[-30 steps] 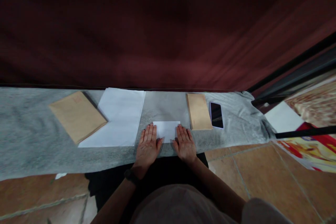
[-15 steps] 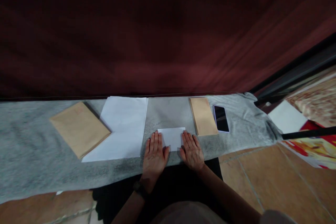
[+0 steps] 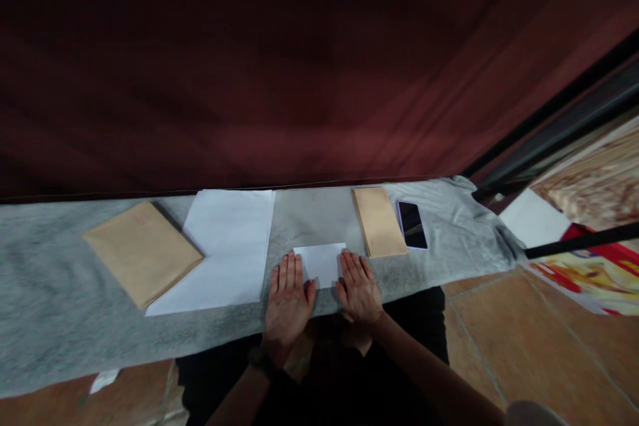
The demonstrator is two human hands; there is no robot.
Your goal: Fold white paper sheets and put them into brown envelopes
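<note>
A small white folded sheet of paper (image 3: 321,265) lies flat on the grey cloth near its front edge. My left hand (image 3: 288,299) rests flat over the paper's left side, fingers stretched forward. Over the right side lies my right hand (image 3: 358,289), also flat with its fingers extended. Both thumbs point inward along the paper's near part. To the left of my left hand is a stack of larger white sheets (image 3: 227,249). A stack of narrow brown envelopes (image 3: 381,221) lies just beyond my right hand.
Larger brown envelopes (image 3: 143,253) overlap the white sheets at the left. A phone (image 3: 412,225) lies right of the narrow envelopes. The grey cloth (image 3: 312,213) covers a long narrow surface against a dark red curtain (image 3: 299,146). A dark bar (image 3: 584,239) crosses at the right.
The view has shifted slightly, so everything on the cloth appears a little further left. Both hands stay flat on the small paper.
</note>
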